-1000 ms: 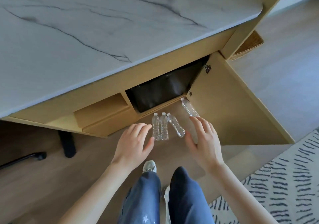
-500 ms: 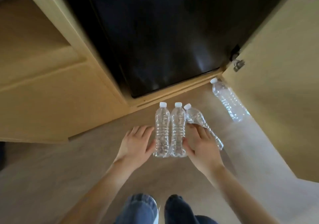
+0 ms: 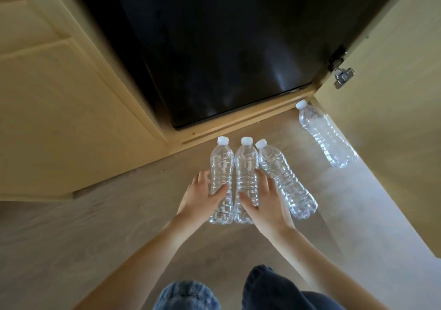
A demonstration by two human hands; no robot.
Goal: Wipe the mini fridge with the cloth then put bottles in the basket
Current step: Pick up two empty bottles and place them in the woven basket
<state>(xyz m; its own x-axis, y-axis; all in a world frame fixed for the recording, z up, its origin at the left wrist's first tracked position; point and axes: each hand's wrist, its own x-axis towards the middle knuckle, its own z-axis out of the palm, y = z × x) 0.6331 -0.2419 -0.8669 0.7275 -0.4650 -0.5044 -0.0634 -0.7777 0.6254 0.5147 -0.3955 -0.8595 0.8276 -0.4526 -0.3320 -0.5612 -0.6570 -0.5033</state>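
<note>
Three clear plastic bottles with white caps lie side by side on the floor before the black mini fridge (image 3: 214, 47). My left hand (image 3: 200, 200) wraps the leftmost bottle (image 3: 221, 164), thumb across its body. My right hand (image 3: 265, 202) grips the middle bottle (image 3: 247, 164), thumb on its left side. The third bottle (image 3: 284, 178) lies angled just right of my right hand, untouched. Another bottle (image 3: 324, 133) lies apart at the right, beside the open cabinet door. No cloth or basket is in view.
The fridge sits in a light wooden cabinet (image 3: 59, 109). Its open door (image 3: 393, 118) with a metal hinge (image 3: 342, 76) stands at the right. My knees in blue jeans (image 3: 238, 290) are at the bottom edge, above the wooden floor (image 3: 95, 226).
I have crouched down close to the fridge. Both hands moved from hovering over the bottles to closing on the left and middle bottles.
</note>
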